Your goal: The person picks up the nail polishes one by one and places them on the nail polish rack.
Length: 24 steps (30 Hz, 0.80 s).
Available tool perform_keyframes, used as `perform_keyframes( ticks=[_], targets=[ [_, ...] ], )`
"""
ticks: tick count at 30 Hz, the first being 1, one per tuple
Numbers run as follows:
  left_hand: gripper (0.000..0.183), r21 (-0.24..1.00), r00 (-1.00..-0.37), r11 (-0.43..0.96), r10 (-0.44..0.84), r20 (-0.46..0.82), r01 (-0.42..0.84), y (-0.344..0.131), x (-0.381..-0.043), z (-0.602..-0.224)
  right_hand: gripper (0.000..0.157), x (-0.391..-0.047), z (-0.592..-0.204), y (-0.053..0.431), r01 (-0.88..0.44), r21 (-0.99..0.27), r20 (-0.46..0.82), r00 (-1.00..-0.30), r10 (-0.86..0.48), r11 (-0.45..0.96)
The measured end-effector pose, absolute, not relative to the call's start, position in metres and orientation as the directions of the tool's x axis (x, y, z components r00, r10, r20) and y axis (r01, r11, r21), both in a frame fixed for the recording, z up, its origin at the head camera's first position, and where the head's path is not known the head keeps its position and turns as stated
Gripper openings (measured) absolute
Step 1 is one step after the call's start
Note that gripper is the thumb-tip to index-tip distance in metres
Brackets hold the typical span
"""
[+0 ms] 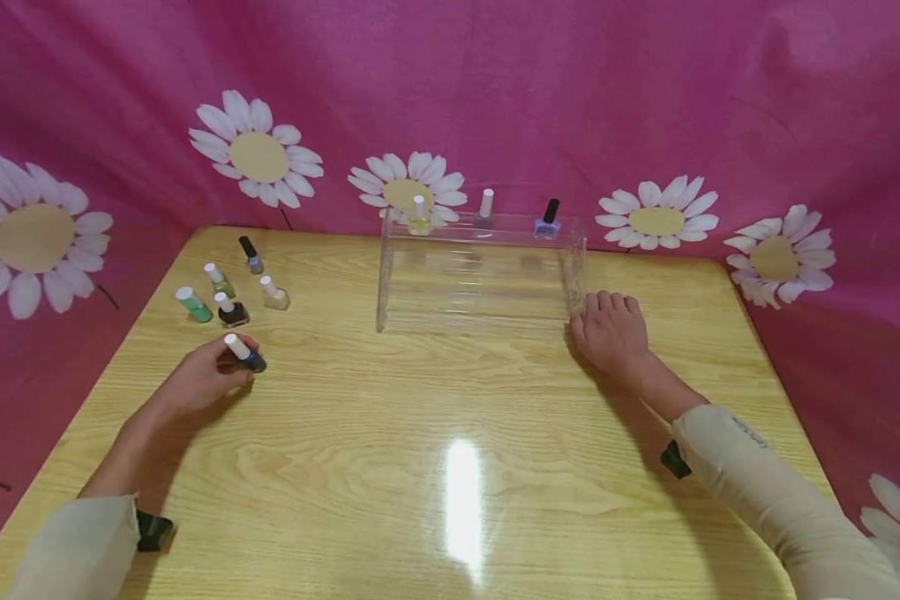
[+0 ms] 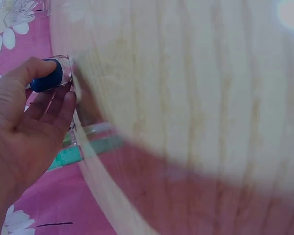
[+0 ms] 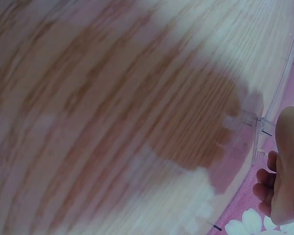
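My left hand [image 1: 206,375] pinches a dark blue nail polish bottle [image 1: 246,354] with a white cap, low over the table's left side. The left wrist view shows the blue bottle [image 2: 48,78] between thumb and fingers. Behind it stand several other nail polish bottles, among them a green one [image 1: 194,305], a black one [image 1: 231,311] and a pale one [image 1: 274,293]. My right hand [image 1: 612,332] rests beside the right end of a clear acrylic rack [image 1: 480,325], thumb side against it. On the rack's top tier stand a yellow bottle [image 1: 419,218], a greyish one [image 1: 484,212] and a lilac one [image 1: 547,221].
The rack stands near the back edge of the wooden table [image 1: 360,467]. A pink cloth [image 1: 495,100] with daisies hangs behind and along the sides. Light glares off the table's front middle.
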<state>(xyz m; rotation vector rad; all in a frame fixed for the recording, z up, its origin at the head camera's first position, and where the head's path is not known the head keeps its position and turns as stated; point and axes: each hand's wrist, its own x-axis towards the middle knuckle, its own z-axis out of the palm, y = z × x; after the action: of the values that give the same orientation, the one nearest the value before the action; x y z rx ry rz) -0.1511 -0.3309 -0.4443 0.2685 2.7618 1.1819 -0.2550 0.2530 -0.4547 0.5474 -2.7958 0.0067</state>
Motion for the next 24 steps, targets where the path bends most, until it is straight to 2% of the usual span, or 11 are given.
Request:
perform_keyframes(
  ticks=[6, 12, 17, 24],
  targets=[
    [0.032, 0.721, -0.987, 0.686, 0.16, -0.021, 0.096, -0.328, -0.149, -0.445, 0.035, -0.254, -0.454, 0.253, -0.369, 0.052, 0.275, -0.888, -0.368, 0.928],
    [0.027, 0.735, -0.986, 0.668, 0.168, 0.002, 0.116, -0.323, -0.15, -0.443, 0.034, -0.255, -0.455, 0.252, -0.377, 0.051, 0.305, -0.876, -0.374, 0.925],
    [0.028, 0.73, -0.988, 0.676, 0.153, -0.009, 0.098, -0.314, -0.158, -0.438, 0.035, -0.256, -0.456, 0.253, -0.376, 0.054, 0.303, -0.877, -0.374, 0.925],
    [0.029, 0.788, -0.987, 0.613, 0.157, -0.045, 0.061, -0.297, -0.174, -0.427, 0.035, -0.256, -0.456, 0.253, -0.371, 0.052, 0.293, -0.882, -0.37, 0.927]
  ],
)
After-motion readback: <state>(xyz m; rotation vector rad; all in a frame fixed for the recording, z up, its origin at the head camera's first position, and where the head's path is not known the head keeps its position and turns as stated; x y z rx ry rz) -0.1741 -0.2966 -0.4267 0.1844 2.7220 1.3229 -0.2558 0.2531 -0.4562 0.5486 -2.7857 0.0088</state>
